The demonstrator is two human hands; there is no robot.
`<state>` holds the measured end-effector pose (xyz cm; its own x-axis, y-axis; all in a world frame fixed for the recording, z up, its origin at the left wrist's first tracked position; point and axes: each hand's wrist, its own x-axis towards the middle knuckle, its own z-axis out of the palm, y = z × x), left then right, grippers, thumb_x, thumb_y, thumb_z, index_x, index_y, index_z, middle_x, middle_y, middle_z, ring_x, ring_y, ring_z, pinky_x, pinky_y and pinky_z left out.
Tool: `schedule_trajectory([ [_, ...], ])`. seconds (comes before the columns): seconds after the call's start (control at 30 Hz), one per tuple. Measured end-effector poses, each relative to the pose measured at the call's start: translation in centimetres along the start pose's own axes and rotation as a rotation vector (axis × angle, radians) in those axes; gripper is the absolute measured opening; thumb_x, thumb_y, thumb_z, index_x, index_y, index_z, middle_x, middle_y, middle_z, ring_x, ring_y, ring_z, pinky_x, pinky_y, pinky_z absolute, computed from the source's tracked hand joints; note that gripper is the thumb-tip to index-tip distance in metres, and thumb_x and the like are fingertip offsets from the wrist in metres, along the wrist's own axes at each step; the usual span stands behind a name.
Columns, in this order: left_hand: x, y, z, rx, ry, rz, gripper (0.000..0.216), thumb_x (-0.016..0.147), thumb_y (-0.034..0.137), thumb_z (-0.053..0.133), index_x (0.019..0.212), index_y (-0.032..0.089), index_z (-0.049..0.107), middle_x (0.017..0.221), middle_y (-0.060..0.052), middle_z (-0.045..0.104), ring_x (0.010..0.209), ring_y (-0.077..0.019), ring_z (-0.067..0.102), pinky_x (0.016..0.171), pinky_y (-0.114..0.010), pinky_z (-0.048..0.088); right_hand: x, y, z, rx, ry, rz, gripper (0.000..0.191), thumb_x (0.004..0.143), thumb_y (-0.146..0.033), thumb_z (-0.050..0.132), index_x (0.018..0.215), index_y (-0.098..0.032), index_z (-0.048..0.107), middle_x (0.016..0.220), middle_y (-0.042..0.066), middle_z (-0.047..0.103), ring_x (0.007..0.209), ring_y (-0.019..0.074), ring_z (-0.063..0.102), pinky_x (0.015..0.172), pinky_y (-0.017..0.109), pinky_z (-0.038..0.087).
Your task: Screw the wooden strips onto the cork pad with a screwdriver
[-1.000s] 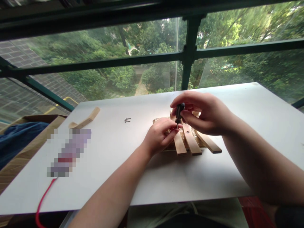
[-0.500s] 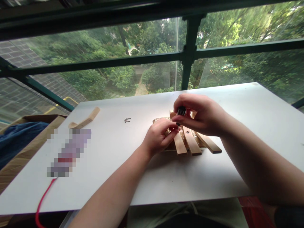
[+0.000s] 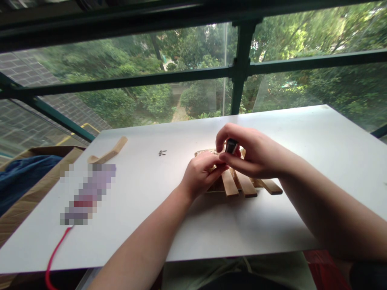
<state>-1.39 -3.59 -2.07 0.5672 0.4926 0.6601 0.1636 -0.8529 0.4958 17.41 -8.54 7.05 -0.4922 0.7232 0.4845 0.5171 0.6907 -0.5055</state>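
My right hand (image 3: pixel 254 155) is closed round the black handle of a small screwdriver (image 3: pixel 231 146), held upright over a set of wooden slats (image 3: pixel 244 185) in the middle of the white table (image 3: pixel 151 201). My left hand (image 3: pixel 201 173) pinches at the slats' left side, just under the screwdriver tip; what its fingertips hold is hidden. Clear plastic wrap lies under the slats. Three slat ends stick out toward me.
Two small dark screws (image 3: pixel 162 152) lie on the table left of the hands. A loose curved wooden piece (image 3: pixel 109 152) rests at the far left, beside a blurred object with a red cord (image 3: pixel 54 253). A cardboard box (image 3: pixel 27 189) stands off the left edge. Windows run behind.
My right hand has turned the screwdriver and dropped lower over the slats, so less of its handle shows. My left hand has stayed in place.
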Motion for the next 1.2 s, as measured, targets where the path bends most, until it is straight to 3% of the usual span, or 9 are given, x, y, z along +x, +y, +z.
schedule_trajectory([
  [0.17, 0.1, 0.0, 0.0, -0.017, 0.0, -0.007, 0.012, 0.089, 0.028, 0.065, 0.085, 0.017, 0.068, 0.075, -0.002, 0.067, 0.07, -0.0118, 0.057, 0.068, -0.025, 0.045, -0.1, 0.0, -0.1, -0.012, -0.05, 0.036, 0.012, 0.086, -0.017, 0.056, 0.098, -0.018, 0.054, 0.084, 0.001, 0.061, 0.07, 0.012, 0.053, 0.062, 0.025, 0.04],
  [0.63, 0.4, 0.0, 0.0, 0.008, -0.016, 0.002, 0.021, 0.09, 0.029, 0.063, 0.073, 0.017, 0.065, 0.063, 0.001, 0.061, 0.061, -0.011, 0.053, 0.063, -0.024, 0.045, 0.0, 0.7, 0.4, -0.051, -0.011, 0.108, 0.012, 0.09, -0.029, 0.058, 0.09, -0.02, 0.051, 0.073, -0.001, 0.061, 0.062, 0.0108, 0.051, 0.056, 0.024, 0.038],
  [0.83, 0.4, 0.0, -0.1, -0.04, -0.035, 0.005, 0.008, 0.09, 0.023, 0.063, 0.087, 0.018, 0.069, 0.079, -0.001, 0.07, 0.074, -0.0124, 0.061, 0.071, -0.025, 0.047, 0.1, 1.0, 0.5, 0.006, 0.017, 0.104, 0.012, 0.089, -0.028, 0.059, 0.088, -0.02, 0.05, 0.072, -0.002, 0.06, 0.062, 0.0109, 0.05, 0.057, 0.024, 0.039],
  [1.2, 0.3, 0.1, 0.0, -0.016, -0.04, 0.018, 0.01, 0.091, 0.024, 0.063, 0.086, 0.019, 0.069, 0.077, -0.001, 0.07, 0.074, -0.0136, 0.061, 0.071, -0.026, 0.047, 0.1, 0.8, 0.4, 0.001, 0.001, 0.12, 0.012, 0.09, -0.029, 0.059, 0.088, -0.019, 0.052, 0.07, -0.002, 0.06, 0.06, 0.0105, 0.051, 0.055, 0.023, 0.039],
])
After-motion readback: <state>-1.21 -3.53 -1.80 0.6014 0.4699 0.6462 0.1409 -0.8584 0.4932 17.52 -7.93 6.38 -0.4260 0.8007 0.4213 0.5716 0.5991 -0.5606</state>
